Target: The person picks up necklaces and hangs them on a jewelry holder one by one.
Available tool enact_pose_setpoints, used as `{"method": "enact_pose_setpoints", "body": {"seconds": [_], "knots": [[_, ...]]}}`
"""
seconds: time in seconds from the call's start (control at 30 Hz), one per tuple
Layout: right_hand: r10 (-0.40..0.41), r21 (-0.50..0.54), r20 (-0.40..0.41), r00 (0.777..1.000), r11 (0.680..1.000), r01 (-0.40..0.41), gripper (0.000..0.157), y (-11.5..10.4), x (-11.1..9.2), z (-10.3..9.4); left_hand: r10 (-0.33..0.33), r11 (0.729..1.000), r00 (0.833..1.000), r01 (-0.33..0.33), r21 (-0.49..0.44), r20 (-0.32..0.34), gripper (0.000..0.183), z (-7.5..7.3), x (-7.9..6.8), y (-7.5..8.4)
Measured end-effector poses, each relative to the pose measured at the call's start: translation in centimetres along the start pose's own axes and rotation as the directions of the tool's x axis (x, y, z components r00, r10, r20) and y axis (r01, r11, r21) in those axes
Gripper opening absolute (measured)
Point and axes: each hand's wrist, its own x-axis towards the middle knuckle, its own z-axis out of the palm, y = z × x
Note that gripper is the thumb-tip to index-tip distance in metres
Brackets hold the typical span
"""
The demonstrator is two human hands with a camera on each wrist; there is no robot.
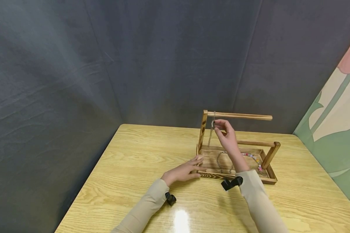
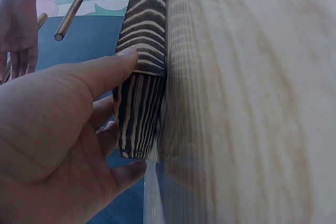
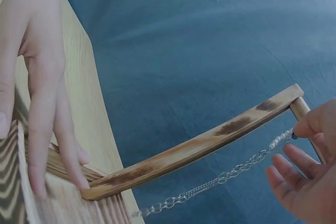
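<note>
A wooden jewelry stand has a shallow tray [image 1: 213, 175], a tall upright [image 3: 199, 148] at its left end and an upper bar [image 1: 245, 116]. From that bar, near the upright, hangs a silver chain [image 3: 210, 183]. My right hand [image 1: 228, 139] pinches the chain just below the bar between thumb and forefinger, where a small dark bead [image 3: 295, 136] shows. My left hand [image 1: 182, 171] rests at the tray's front left corner. Its fingers spread over the left wall, and its thumb [image 2: 113, 72] touches the striped front side.
In the tray lie a colorful beaded strand [image 1: 253, 157] with a pink charm and another silver chain [image 1: 218, 160], partly behind my right arm. A lower bar [image 1: 256, 143] runs from a short post [image 1: 271, 156] at the right. The pale wooden table [image 1: 128, 155] meets a dark curtain [image 1: 163, 64].
</note>
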Motion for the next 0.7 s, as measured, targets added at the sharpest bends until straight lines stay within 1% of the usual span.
{"method": "enact_pose_setpoints", "body": {"seconds": [0.27,0.53,0.7], "knots": [[0.029,0.005,0.015,0.999,1.000,-0.029,0.035,-2.0,-1.1,0.1,-0.011,1.000,1.000,0.011,0.005,0.006,0.045,0.0,-0.2,0.2],[0.032,0.004,0.008,0.999,0.999,-0.032,0.039,-1.9,-1.4,0.1,-0.016,1.000,1.000,0.016,-0.004,0.003,0.044,-0.1,-0.2,0.2],[0.043,-0.023,0.007,0.999,0.999,-0.043,0.042,-1.9,-1.7,0.2,-0.009,1.000,1.000,0.009,-0.008,0.002,0.044,-0.3,-0.2,0.3]]}}
